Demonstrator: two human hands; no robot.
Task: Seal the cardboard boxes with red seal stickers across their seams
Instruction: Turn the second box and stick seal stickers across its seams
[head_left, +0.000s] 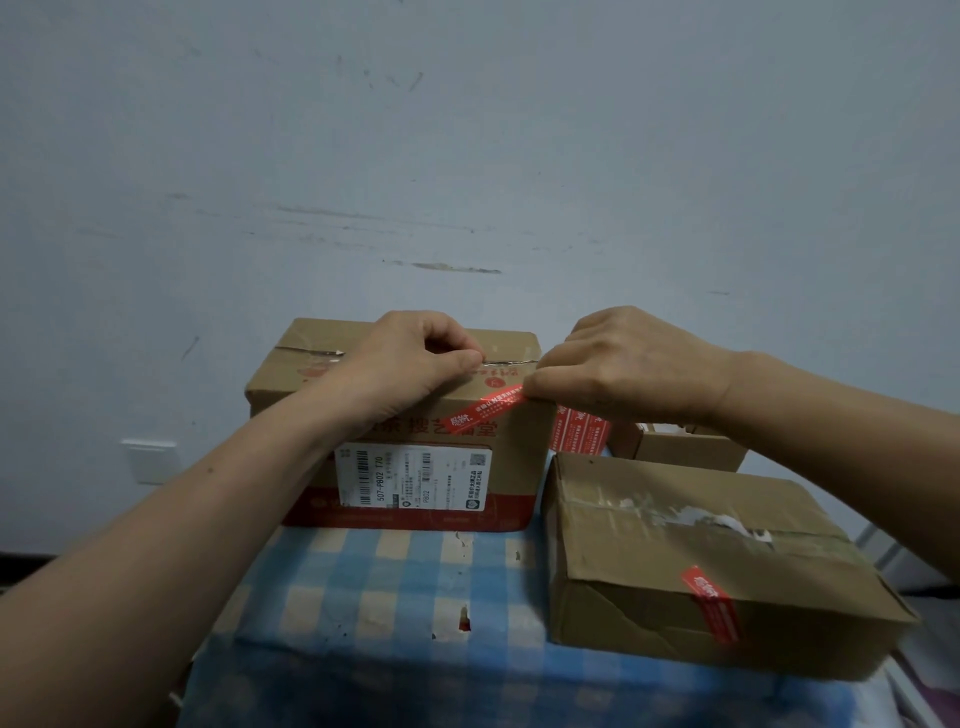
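Head view shows the red seal sticker (485, 408) as a thin, limp, tacky strip that would probably crease easily, so it is best held by its ends. It lies slanted over the top front edge of the tall cardboard box (519, 457) at the worktop's (363, 597) far edge. The right hand (623, 364) pinches its upper end, while the left hand (410, 358) rests on the box top just beside it, fingers curled at the seam; whether it grips anything I cannot tell.

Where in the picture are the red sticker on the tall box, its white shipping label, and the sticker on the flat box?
Tall box's sticker (485, 408): head view, printed middle.
Shipping label (413, 475): head view, label centre.
Flat box's sticker (711, 597): head view, bend over the edge.
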